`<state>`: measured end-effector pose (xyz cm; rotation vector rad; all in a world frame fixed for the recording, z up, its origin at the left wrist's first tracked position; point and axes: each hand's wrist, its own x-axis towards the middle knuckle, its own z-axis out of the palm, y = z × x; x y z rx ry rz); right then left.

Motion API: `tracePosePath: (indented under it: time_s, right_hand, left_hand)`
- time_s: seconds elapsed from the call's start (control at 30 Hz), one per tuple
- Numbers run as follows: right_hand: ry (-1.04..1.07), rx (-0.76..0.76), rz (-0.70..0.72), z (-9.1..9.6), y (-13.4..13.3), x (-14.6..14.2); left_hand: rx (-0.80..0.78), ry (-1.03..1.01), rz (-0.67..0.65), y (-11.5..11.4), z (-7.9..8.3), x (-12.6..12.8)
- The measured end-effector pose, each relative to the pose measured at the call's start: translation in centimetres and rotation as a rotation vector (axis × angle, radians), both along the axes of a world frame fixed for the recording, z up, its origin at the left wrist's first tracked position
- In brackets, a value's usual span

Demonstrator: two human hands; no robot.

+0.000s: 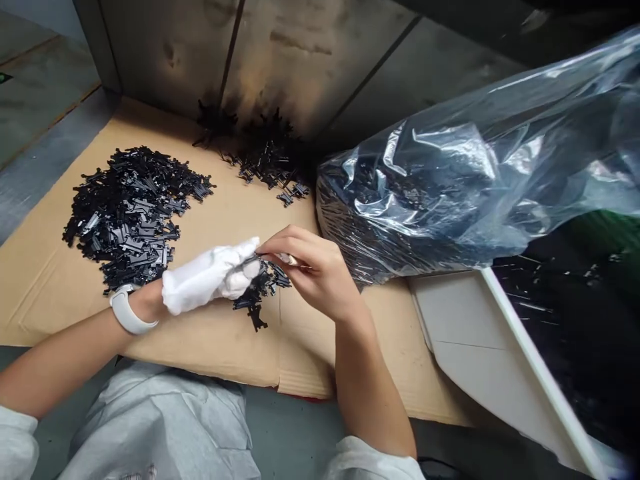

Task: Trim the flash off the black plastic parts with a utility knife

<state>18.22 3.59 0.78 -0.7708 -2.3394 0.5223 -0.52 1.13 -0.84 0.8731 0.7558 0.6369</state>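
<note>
My left hand (pixel 213 277) wears a white glove and is closed around a bunch of small black plastic parts (pixel 260 290) held just above the cardboard sheet (pixel 50 280). My bare right hand (pixel 313 267) pinches at the top of that same bunch, fingertips meeting the glove's. One loose black part (pixel 257 319) lies on the cardboard below the hands. A white watch (pixel 127 312) sits on my left wrist.
A large pile of black parts (pixel 133 210) lies at the left of the cardboard, a smaller pile (pixel 260 153) at the back by the metal wall. A clear plastic bag (pixel 475 180) full of parts fills the right. A white bin (pixel 500 347) stands at lower right.
</note>
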Motion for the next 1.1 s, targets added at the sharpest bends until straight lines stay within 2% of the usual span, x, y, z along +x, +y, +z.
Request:
tracePosePath:
  time_s: [0.07,0.13,0.23,0.43,0.6,0.77,0.9,1.1]
  right_hand:
    - [0.035,0.015,-0.049,-0.6,-0.5,-0.2]
    - [0.058,0.034,-0.109,-1.1,-1.0,-0.4]
    - [0.036,0.07,-0.175,-1.4,-1.7,-0.9]
    - [0.047,0.155,-0.181,-1.8,-2.6,-2.5]
    - [0.065,0.164,-0.183,-1.9,-2.9,-3.0]
    - [0.1,0.128,-0.162,-1.9,-3.3,-3.2]
    - [0.123,0.091,-0.168,-1.9,-3.6,-3.2]
    - [0.163,0.099,-0.148,-1.9,-3.5,-3.4]
  left_hand:
    - [0.078,0.082,0.072,-0.2,0.2,0.2]
    - [0.232,0.211,0.174,-0.2,0.2,0.3]
    - [0.404,0.336,0.257,-0.4,-0.1,0.3]
    - [0.526,0.382,0.38,-1.3,-0.2,0.4]
    - [0.534,0.34,0.346,-2.0,0.4,0.4]
    - [0.607,0.389,0.333,-2.2,0.0,0.3]
    - [0.635,0.346,0.311,-2.3,0.1,0.3]
    - [0.695,0.363,0.322,-2.3,0.2,0.2]
